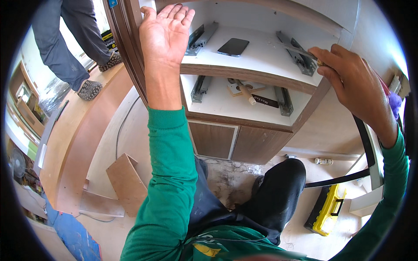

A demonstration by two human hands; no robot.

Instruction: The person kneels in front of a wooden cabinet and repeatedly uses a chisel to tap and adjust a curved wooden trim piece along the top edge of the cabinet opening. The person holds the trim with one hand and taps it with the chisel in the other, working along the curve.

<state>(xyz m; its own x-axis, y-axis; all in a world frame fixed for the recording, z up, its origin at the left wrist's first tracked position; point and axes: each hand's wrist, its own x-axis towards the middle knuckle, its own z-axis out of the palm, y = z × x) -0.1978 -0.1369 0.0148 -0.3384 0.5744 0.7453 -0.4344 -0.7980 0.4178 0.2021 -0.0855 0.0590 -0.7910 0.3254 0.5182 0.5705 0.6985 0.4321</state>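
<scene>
Risk at this stage centres on the right-hand drawer slide (pixel 300 54), which lies on the upper shelf (pixel 261 48) against the cabinet's right wall. The right hand (pixel 355 85) is curled closed, its fingertips pinching the front end of that slide; whether a screw or small tool also sits between the fingers cannot be told. The left hand (pixel 164 32) is fully open and flat, holding nothing, palm pressed on the brown edge of the cabinet's left side panel (pixel 130 52).

Probable faults:
1. The slide could skew out of line with its partner, the left drawer slide (pixel 201 37), since only 1 hand steadies it.
2. A slip of the pinch could drop the slide toward the smartphone (pixel 233 46) lying between the 2 slides.
3. Fingers could be caught if the sliding member runs in.

On the lower shelf (pixel 226 102), 2 more slides flank a wooden-handled tool (pixel 246 92). A yellow toolbox (pixel 326 209) stands on the floor, well apart. Another person's legs (pixel 65 48) stand on the curved counter (pixel 74 143) nearby.
</scene>
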